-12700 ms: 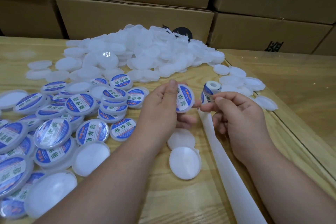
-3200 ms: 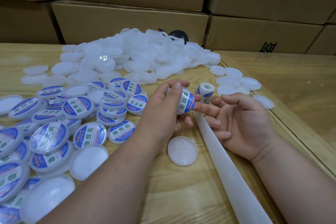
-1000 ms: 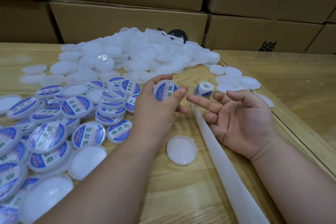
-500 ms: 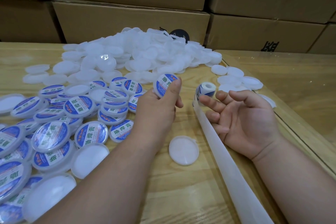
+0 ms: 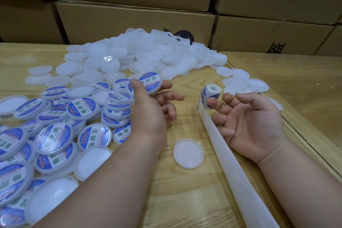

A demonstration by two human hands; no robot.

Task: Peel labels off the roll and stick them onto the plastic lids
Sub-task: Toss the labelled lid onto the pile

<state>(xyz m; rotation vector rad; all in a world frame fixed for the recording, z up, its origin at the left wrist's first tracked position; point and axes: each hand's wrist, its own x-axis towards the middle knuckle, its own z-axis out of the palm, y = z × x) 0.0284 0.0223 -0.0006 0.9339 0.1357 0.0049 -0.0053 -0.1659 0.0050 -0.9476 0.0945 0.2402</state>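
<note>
One labelled lid (image 5: 150, 83) pinched in left hand (image 5: 148, 111), right hand (image 5: 248, 122) open, fingertip touching label roll (image 5: 210, 94).

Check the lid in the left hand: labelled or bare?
Labelled. The lid held at the left hand's fingertips shows a blue and white sticker across its face, unlike the bare lid on the table.

Stacked cardboard boxes (image 5: 140, 22) behind glossy light wooden table (image 5: 185, 200).
</note>
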